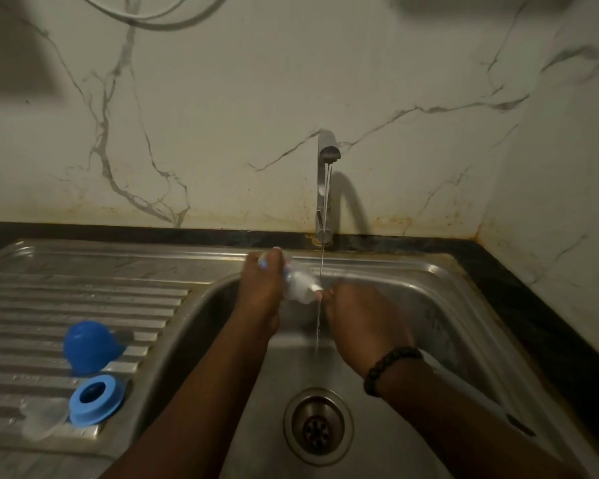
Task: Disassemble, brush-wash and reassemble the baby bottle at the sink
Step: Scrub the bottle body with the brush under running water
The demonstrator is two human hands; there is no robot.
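My left hand (260, 283) grips a clear baby bottle (296, 281), held tilted over the sink basin (440, 305) beside a thin stream of water (320, 257) falling from the tap (326, 188). My right hand (363, 319) touches the bottle's lower end; whether it holds a brush is hidden by blur. On the ribbed drainboard (66, 299) at the left lie a blue dome cap (89, 347), a light blue screw ring (96, 399) and a clear teat (44, 418).
The drain strainer (318, 426) sits in the basin's floor. A dark counter edge (533, 305) borders the sink on the right. A marble-patterned wall (222, 115) rises behind the tap, with a white cable (159, 20) hanging at the top.
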